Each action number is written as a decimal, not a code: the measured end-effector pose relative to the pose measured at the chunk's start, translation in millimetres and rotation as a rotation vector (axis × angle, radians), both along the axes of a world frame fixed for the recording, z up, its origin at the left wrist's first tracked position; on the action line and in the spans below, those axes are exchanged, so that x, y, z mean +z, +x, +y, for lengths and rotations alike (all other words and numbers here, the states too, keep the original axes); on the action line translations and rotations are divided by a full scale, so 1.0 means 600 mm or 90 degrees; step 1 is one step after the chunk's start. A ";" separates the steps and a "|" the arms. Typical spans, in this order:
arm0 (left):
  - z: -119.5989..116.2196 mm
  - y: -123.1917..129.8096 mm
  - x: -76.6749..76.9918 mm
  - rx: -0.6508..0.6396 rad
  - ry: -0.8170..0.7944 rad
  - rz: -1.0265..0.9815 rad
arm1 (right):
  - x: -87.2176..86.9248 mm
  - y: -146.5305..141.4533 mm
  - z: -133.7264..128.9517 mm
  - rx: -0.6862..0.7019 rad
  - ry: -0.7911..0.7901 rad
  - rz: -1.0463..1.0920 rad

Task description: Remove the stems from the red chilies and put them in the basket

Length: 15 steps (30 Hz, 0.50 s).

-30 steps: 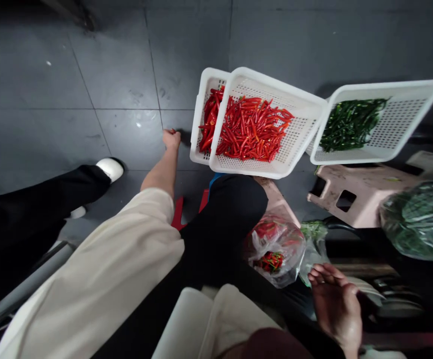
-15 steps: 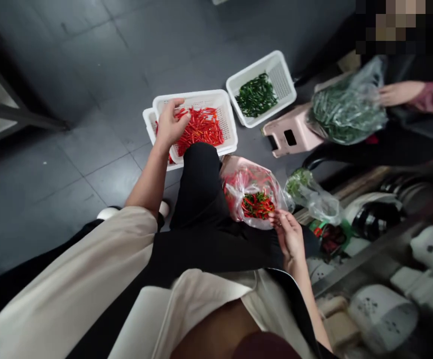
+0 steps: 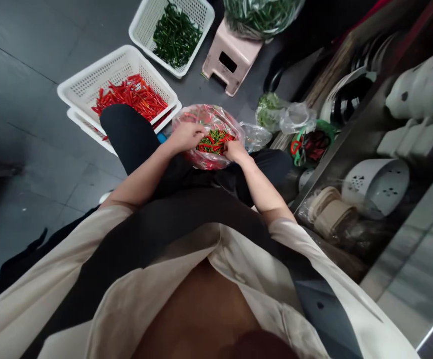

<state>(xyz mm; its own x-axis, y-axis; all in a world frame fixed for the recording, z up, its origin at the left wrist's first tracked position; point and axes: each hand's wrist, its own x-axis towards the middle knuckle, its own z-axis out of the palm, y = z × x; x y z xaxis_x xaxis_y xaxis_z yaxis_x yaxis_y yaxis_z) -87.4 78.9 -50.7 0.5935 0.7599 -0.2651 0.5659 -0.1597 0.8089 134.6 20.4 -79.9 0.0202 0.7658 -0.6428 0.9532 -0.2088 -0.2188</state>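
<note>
A clear plastic bag [image 3: 216,110] lies open over my lap, with red chilies on green stems [image 3: 213,144] heaped inside. My left hand [image 3: 188,135] reaches into it from the left; the fingertips are pinched together at the edge of the heap, and what they hold is too small to make out. On the opposite side my right hand [image 3: 235,151] has its fingers closed on a red chili among the others. Left of my knee, a white basket [image 3: 77,92] holds loose red chilies [image 3: 136,97], stacked on a second white basket [image 3: 85,124].
Another white basket [image 3: 136,30] beyond contains green chilies [image 3: 176,36]. A pink stool [image 3: 234,55] bears a plastic bag of green vegetables [image 3: 263,17]. To the right, a metal shelf [image 3: 323,164] holds dishes and a white perforated bowl [image 3: 375,187]. Small bags [image 3: 270,112] lie beside it.
My left hand has left the red chilies in the basket and come over to the bag. My right hand stays at the bag. The camera view has swung to the right.
</note>
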 end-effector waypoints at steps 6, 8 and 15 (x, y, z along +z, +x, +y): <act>-0.046 0.050 -0.045 -0.115 0.055 0.294 | -0.009 -0.041 0.007 -0.024 0.158 0.022; -0.049 0.058 -0.053 -0.100 0.084 0.335 | -0.023 -0.056 0.014 -0.066 0.149 0.015; -0.048 0.074 -0.095 -0.125 0.128 0.367 | -0.065 -0.056 0.026 -0.314 0.133 0.127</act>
<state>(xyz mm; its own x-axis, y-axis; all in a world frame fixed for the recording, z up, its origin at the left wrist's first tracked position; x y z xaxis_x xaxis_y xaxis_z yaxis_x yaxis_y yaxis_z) -43.2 50.4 -107.6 0.5312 0.7196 -0.4471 0.8459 -0.4211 0.3273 101.3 35.9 -119.1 0.3008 0.8081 -0.5064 0.6904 -0.5509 -0.4690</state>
